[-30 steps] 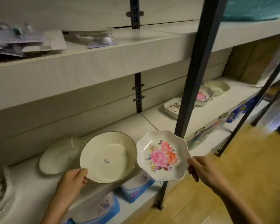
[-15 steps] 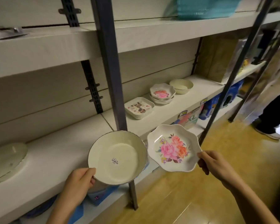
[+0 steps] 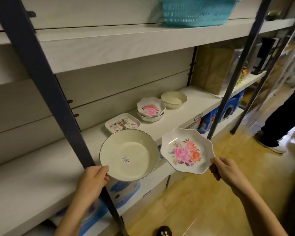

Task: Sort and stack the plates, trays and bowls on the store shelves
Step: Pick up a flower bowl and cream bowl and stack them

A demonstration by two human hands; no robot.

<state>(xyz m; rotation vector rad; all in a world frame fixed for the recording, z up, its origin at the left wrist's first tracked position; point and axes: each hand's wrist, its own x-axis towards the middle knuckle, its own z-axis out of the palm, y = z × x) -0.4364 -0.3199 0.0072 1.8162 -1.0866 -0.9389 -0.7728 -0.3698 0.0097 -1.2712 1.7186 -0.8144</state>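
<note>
My left grip [image 3: 92, 179] pinches cream bowl [image 3: 136, 143], my right grip [image 3: 226, 172] flowered plate [image 3: 186, 150]; bowl hides near edge of square tray [image 3: 121, 124].

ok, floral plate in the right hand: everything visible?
The white scalloped floral plate looks like glossy melamine: wavy rim, shallow well, pink and orange blooms with green sprigs printed inside. Empty, tilted toward the camera, held in the air before the shelf edge. The right hand pinches its lower-right rim. Its left rim nears the cream round bowl; contact unclear.
</note>
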